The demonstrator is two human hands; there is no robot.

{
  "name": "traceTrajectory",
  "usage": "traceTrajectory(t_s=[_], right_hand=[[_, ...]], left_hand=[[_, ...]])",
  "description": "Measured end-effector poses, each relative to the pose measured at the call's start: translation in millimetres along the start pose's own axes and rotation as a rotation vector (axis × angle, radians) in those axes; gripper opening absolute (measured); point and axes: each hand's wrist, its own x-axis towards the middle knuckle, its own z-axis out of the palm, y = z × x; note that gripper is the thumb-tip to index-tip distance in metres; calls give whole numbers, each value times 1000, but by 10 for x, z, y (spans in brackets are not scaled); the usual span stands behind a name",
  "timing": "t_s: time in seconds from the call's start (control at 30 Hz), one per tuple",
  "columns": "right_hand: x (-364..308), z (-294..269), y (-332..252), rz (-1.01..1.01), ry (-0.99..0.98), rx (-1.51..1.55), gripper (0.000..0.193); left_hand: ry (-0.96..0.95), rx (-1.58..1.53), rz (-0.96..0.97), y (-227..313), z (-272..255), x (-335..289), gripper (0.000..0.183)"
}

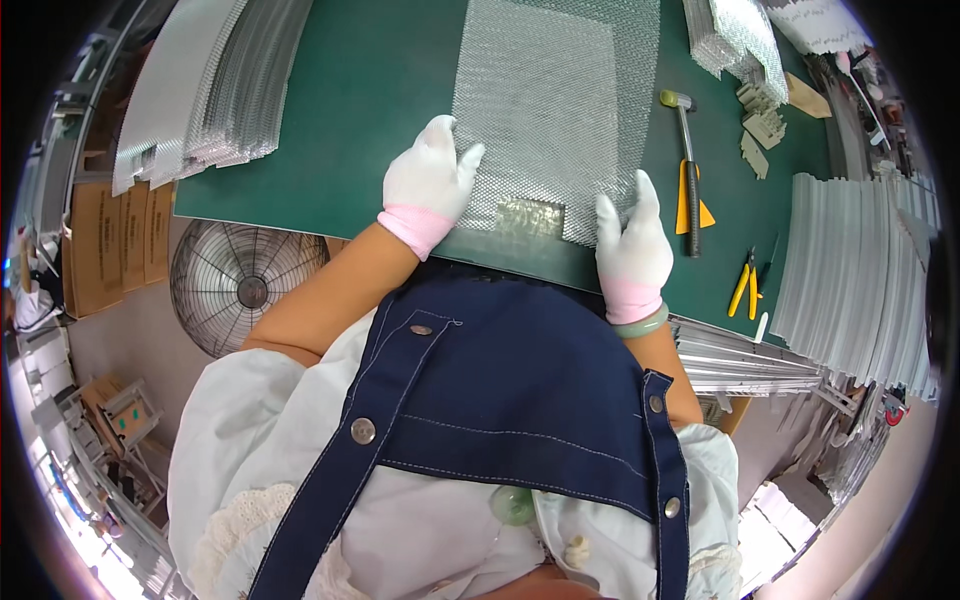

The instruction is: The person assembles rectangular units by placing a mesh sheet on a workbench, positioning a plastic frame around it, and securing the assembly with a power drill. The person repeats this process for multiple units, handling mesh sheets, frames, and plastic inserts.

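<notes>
I logged the silver rectangular mesh sheet (540,105) laid out on the flat green table (350,110), between white-gloved left hand (425,185) and right hand (635,245), grips wide, handling apparently midway, remainder unclear.

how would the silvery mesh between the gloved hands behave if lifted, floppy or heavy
The mesh is probably light for its size, being riddled with small openings. It looks thin and broad, so it may flex when lifted by one edge. The notch in its near edge could snag.
</notes>
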Motion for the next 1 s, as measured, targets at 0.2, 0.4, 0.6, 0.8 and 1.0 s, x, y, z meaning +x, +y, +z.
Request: traceTrajectory(t_s=[0.2,0.4,0.6,0.8,1.0], right_hand=[[257,220,187,23,-142,-120,58],[188,108,134,-56,-8,-81,55],[192,-165,11,-132,105,0,48],[322,-215,57,-72,-41,59,48],[373,-33,141,-1,-127,20,49]], left_hand=[[-95,98,-33,75,2,68,49],[-66,-44,-60,54,-73,15,53],[79,-114,25,119,-257,-33,56],[-67,-129,-111,217,-353,-5,55],[-17,-98,-57,160,-210,17,53]])
